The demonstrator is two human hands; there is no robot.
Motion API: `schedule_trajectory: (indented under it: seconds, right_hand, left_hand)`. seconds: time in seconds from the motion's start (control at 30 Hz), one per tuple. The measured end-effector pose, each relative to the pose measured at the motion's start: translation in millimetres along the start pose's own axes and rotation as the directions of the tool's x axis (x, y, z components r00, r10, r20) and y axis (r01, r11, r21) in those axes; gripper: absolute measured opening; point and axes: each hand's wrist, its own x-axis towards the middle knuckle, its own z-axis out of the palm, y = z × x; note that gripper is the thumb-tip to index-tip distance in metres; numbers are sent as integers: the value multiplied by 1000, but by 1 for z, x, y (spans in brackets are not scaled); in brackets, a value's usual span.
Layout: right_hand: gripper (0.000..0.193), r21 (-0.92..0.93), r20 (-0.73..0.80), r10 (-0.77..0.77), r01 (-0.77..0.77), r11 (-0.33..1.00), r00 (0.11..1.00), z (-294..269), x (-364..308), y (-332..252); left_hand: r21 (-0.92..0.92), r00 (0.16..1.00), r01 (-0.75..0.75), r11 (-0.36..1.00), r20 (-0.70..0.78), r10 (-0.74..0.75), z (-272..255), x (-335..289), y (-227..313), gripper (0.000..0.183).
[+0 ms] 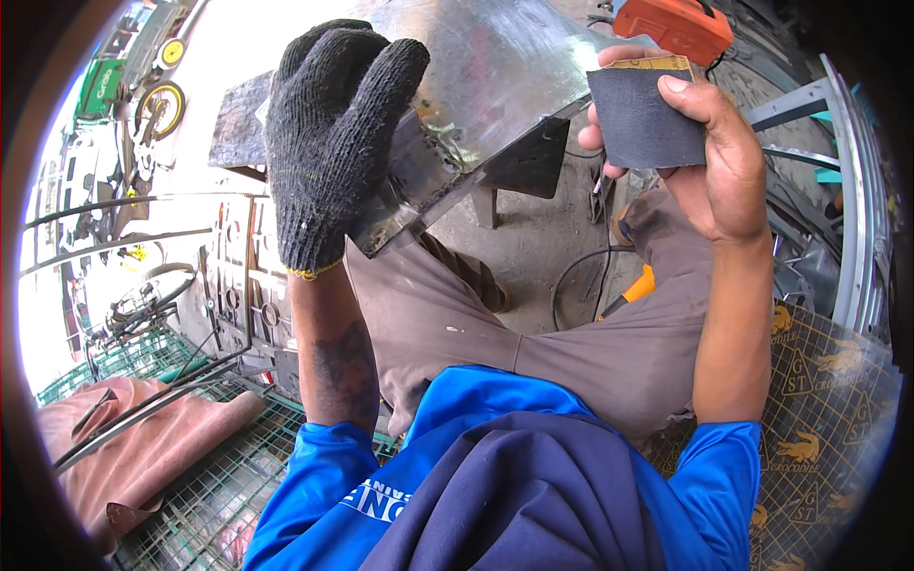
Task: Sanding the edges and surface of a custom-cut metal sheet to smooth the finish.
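My right hand (728,143), bare, holds up a folded square of sandpaper (649,119) between thumb and fingers. Its dark grit side faces me, and a strip of tan backing shows along the top edge. On my left hand (333,133) is a black knitted glove with a yellow cuff edge. Its fingers curl forward and the thumb lies along the right; the fingertips are hidden. This hand is over a shiny metal sheet (505,71) with a bent lower edge and scorched, rough marks. Whether the glove grips the sheet is not visible.
A dark flat plate (236,124) lies behind the glove. An orange case (674,33) stands at the far right, near a metal frame (847,190). A cable (562,285) and a yellow-orange tool (633,288) are by my leg. Reddish leather (143,447) covers green wire mesh (228,485) at left.
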Motion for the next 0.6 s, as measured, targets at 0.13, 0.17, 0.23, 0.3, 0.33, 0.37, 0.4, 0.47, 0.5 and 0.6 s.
schedule_trajectory:
  seconds: [0.13,0.17,0.23,0.3,0.33,0.37,0.4,0.47,0.5,0.6]
  right_hand:
    - [56,71,-19,27,-26,997,999,-2,-2,-3]
    - [57,70,-28,29,-27,997,999,-3,-2,-3]
    - [57,69,-38,31,-28,997,999,-1,-2,-3]
    - [59,30,-59,22,-20,999,998,5,-2,-5]
    - [59,31,-60,22,-21,999,998,7,-3,-4]
    - [57,-16,-35,-46,45,999,998,8,-5,-1]
    - [56,-61,-6,-112,111,992,994,9,-6,0]
    - [48,-197,-30,-124,115,974,992,-2,-7,0]
    - [41,-328,-49,-139,115,938,989,-5,-6,0]
    - [22,-633,-39,-195,127,764,980,-2,-4,0]
  left_hand:
    - [-62,999,4,998,-49,-7,0,3,-6,45]
    - [-52,999,2,999,-54,-5,0,3,-5,45]
    - [-42,998,1,999,-59,-4,1,3,-5,45]
    - [-75,997,22,997,-77,-28,3,2,-7,44]
    - [-75,997,22,997,-77,-28,3,2,-8,44]
    - [-48,998,-8,999,-65,5,1,3,-9,44]
    - [-21,998,-39,999,-53,37,1,3,-10,43]
    - [11,999,-32,999,-27,32,-1,2,-4,33]
    - [46,1000,-25,999,-3,25,-1,0,-2,25]
    - [-138,994,74,988,-67,-84,8,-5,7,24]
